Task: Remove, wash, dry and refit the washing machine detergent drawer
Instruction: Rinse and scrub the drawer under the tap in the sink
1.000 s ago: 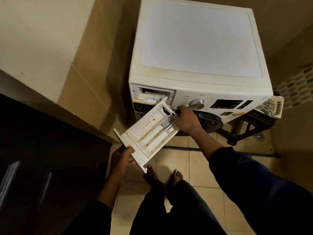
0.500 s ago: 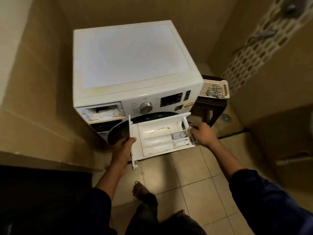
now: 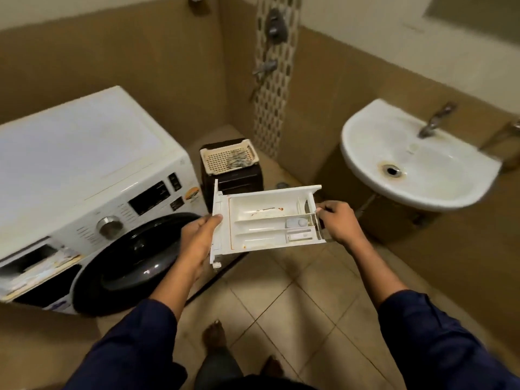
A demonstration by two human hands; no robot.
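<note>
The white detergent drawer [image 3: 261, 218] is out of the machine and held level in the air, its compartments facing up with rust-coloured stains inside. My left hand [image 3: 198, 235] grips its front panel end. My right hand [image 3: 336, 223] holds the rear end. The white washing machine [image 3: 84, 153] stands at the left, its dark round door facing me. Its empty drawer slot [image 3: 33, 263] shows at the lower left of the front panel. A white wash basin [image 3: 365, 142] with a metal tap [image 3: 434, 119] hangs on the wall to the right.
A dark stool [image 3: 239, 181] carrying a cream plastic basket [image 3: 228, 156] stands between the machine and the corner. Shower valves [image 3: 274, 23] sit on the patterned tile strip above. Beige floor tiles lie below, with my bare feet [image 3: 215, 336] on them.
I have turned right from the machine towards the basin, carrying the drawer with both hands. The drawer has swung from in front of the machine door to beside the stool.
</note>
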